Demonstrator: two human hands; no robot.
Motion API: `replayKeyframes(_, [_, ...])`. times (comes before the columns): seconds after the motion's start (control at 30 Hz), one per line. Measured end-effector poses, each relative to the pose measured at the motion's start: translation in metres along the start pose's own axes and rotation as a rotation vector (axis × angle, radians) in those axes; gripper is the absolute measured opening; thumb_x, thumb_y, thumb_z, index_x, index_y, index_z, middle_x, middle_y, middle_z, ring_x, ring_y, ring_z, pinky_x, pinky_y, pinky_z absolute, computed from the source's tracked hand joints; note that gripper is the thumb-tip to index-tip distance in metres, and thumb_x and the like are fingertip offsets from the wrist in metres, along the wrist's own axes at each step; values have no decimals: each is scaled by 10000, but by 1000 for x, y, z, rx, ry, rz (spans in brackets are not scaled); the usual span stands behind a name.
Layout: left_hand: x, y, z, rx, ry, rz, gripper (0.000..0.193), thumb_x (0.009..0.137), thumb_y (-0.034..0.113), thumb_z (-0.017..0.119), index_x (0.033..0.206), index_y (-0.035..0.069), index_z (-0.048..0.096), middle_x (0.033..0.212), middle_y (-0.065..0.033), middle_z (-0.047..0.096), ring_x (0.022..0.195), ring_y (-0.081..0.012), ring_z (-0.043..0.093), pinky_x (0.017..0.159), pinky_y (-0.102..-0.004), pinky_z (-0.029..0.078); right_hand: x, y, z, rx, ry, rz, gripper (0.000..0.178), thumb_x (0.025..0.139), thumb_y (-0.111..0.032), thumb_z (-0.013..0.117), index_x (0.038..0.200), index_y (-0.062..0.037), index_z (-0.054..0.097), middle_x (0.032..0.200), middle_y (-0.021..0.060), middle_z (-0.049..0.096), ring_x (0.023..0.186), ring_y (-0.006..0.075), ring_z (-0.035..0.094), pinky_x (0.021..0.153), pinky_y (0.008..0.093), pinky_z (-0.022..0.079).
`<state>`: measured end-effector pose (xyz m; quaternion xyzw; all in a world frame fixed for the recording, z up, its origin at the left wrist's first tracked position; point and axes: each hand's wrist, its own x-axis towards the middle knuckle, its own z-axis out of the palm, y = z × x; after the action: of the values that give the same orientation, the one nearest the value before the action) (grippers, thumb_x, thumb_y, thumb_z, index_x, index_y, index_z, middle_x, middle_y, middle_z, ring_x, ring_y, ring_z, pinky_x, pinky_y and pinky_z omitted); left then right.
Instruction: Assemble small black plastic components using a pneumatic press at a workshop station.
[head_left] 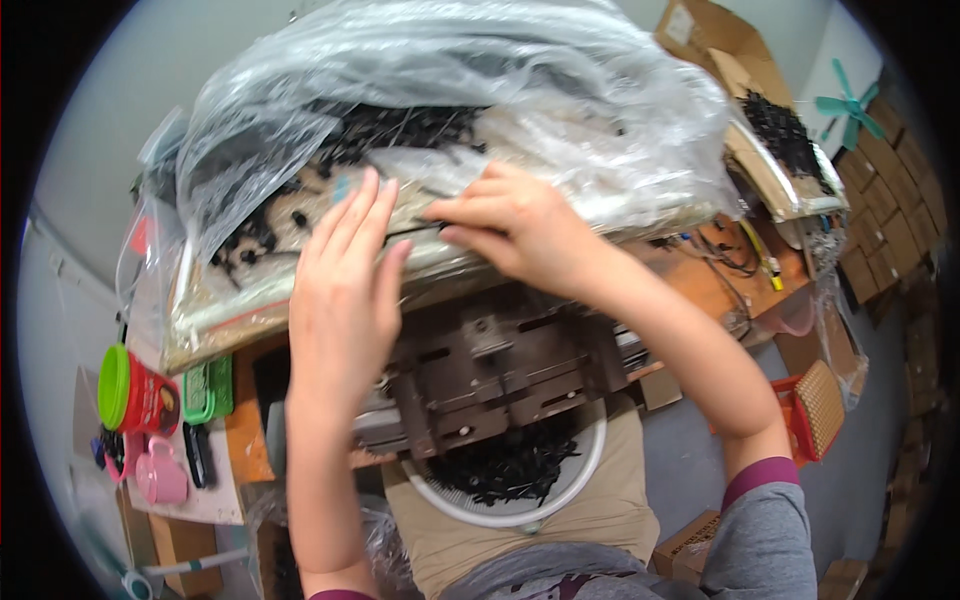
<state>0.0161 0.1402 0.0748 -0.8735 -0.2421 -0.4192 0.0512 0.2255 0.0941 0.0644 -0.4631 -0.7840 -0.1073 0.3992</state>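
Note:
My right hand is closed in a pinch on a thin black rod-like part, held above the near rim of a plastic-lined tray. Left of it, my left hand reaches over the same rim with fingers stretched out; its palm side is hidden. Many small black parts lie in a heap in the tray, partly beneath clear plastic sheeting. Below my hands stands a dark metal fixture. Under it, a white basket rests by my lap, filled with black pieces.
At left are a red tub with a green rim, a pink mug and a green basket. Another lined tray of black parts sits at far right, near loose cables, a red crate and stacked cartons.

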Motion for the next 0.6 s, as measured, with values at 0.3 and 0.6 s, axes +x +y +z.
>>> replayKeyframes(0.3, [-15, 14, -28, -176, 98, -179, 171, 890, -44, 660, 1051, -22, 713, 924, -120, 688, 786, -204, 658, 659, -303, 522, -10, 15, -6, -51, 57, -20, 227, 853, -168, 746, 1062, -80, 742, 824, 61, 678, 804, 247, 589, 739, 363, 519])
replayKeyframes(0.6, [-75, 85, -45, -307, 58, -302, 234, 687, 1, 867, 800, 27, 664, 1021, -57, 570, 745, -84, 530, 596, -203, 413, -12, 13, -1, -96, 181, -53, 209, 834, -102, 732, 1039, -64, 738, 829, 86, 670, 807, 271, 624, 723, 378, 529])
